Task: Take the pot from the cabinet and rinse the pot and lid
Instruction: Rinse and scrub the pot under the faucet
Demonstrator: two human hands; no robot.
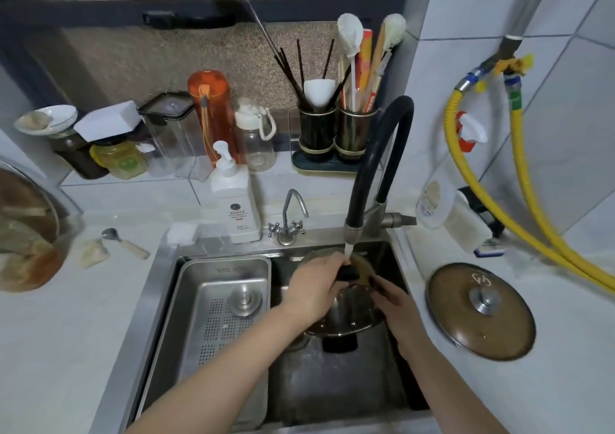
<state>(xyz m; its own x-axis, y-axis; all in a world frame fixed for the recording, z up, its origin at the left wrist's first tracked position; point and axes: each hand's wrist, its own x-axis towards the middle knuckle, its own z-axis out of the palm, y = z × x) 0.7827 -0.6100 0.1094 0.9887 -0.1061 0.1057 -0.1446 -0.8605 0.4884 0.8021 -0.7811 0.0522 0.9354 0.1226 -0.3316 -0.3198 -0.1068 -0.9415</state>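
Here, my left hand [312,287] grips the black handle of the pot [352,314], tilted in the sink [332,383] under the running faucet [349,234]. My right hand [397,304] fingers curl on its rim. Wet, it's probably slippery, fairly heavy; handles grip best. The lid [479,310] waits on the counter [499,393].

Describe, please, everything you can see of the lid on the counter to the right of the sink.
The lid is round, brown-tinted and apparently glass, with a metal rim and a metal knob at its centre. A pale emblem is printed near its far edge. It lies flat, knob up, on the white counter just right of the sink. Neither hand touches it; nothing rests on it.
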